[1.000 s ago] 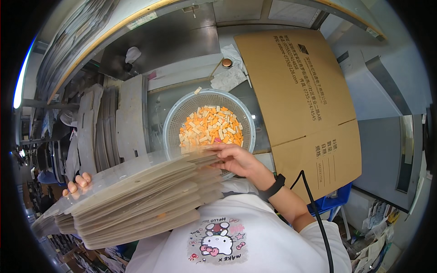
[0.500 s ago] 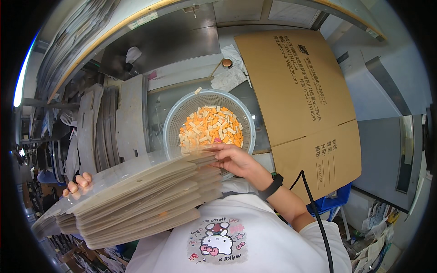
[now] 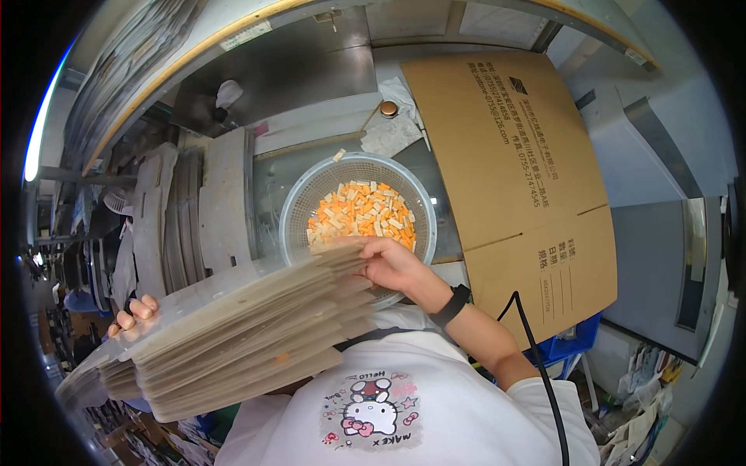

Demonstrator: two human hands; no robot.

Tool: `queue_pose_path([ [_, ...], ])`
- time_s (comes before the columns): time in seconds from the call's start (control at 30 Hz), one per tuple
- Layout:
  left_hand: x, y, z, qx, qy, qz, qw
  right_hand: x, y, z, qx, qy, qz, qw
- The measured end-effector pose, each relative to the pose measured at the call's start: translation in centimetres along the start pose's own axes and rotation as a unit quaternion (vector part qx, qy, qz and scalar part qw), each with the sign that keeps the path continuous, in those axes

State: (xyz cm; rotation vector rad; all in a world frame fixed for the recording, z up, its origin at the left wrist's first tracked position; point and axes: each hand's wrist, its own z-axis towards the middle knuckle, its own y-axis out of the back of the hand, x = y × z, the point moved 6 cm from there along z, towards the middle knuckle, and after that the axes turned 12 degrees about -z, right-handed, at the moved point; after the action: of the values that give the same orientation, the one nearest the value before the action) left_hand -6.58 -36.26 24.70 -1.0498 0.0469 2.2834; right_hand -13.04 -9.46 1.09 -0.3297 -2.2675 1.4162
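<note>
I hold a thick stack of flat tan boards point(image 3: 233, 334) slanting across my chest. My left hand point(image 3: 132, 317) grips its far left end, fingers curled over the top edge. My right hand point(image 3: 391, 262) clasps the stack's right end, thumb on the top board. Just beyond that end sits a round pale mesh basket point(image 3: 303, 203) filled with small orange and cream pieces point(image 3: 361, 217). A black band is on my right wrist.
A large flattened cardboard box point(image 3: 513, 179) leans at the right of the basket. More grey boards point(image 3: 221, 202) stand upright in rows at the left. A black cable point(image 3: 544, 373) hangs by my right arm. A blue crate point(image 3: 567, 342) is low at the right.
</note>
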Motion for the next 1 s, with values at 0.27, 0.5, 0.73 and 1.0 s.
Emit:
queue_pose_path([
  [0.27, 0.2, -0.1, 0.4, 0.027, 0.016, 0.009, 0.999, 0.1, 0.2, 0.2, -0.082, 0.012, -0.123, 0.989],
  [0.5, 0.7, -0.5, 0.9, 0.015, 0.026, -0.018, 0.999, 1.0, 2.5, 0.3, -0.237, 0.146, -0.465, 0.84],
  [0.73, -0.3, 1.3, -0.9, 0.021, 0.038, -0.035, 0.998, 3.8, 0.4, -3.7, -0.337, 0.226, -0.48, 0.778],
  [1.0, -0.9, 1.5, -1.7, -0.013, -0.009, 0.039, 0.999, 4.1, -8.5, -8.5, -0.063, 0.471, -0.581, 0.661],
])
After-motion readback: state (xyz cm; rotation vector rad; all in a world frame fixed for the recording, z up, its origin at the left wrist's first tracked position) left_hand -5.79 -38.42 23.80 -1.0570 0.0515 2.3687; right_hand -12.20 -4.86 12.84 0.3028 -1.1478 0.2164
